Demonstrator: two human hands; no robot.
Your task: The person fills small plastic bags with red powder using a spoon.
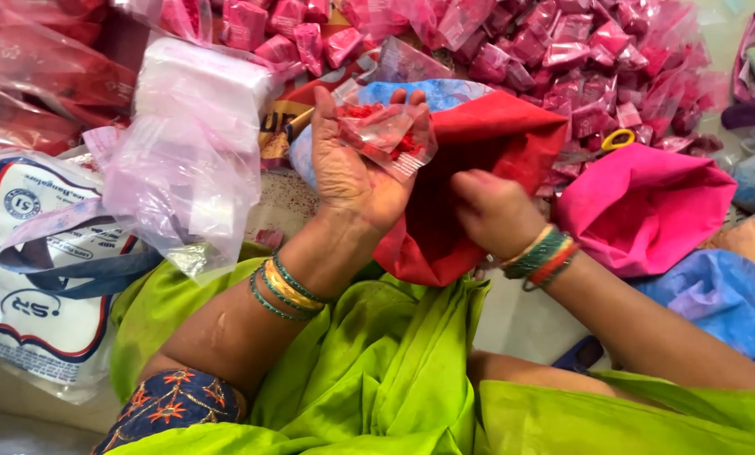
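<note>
Hands work over a red powder bag (470, 168): the left hand (356, 164) lies palm-up, fingers curled around a small clear pouch (386, 135) holding red powder, while the right hand (491, 211) pinches the bag's edge. Filled pink packets (563, 50) lie piled beyond.

A heap of filled pink packets (563, 50), yellow-handled scissors (617, 139), a pink bag (639, 206) and a stack of empty clear pouches (196, 93).

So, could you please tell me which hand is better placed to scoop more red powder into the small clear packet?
The right hand, probably: it sits at the red bag, while the left hand holds the small clear packet.
</note>
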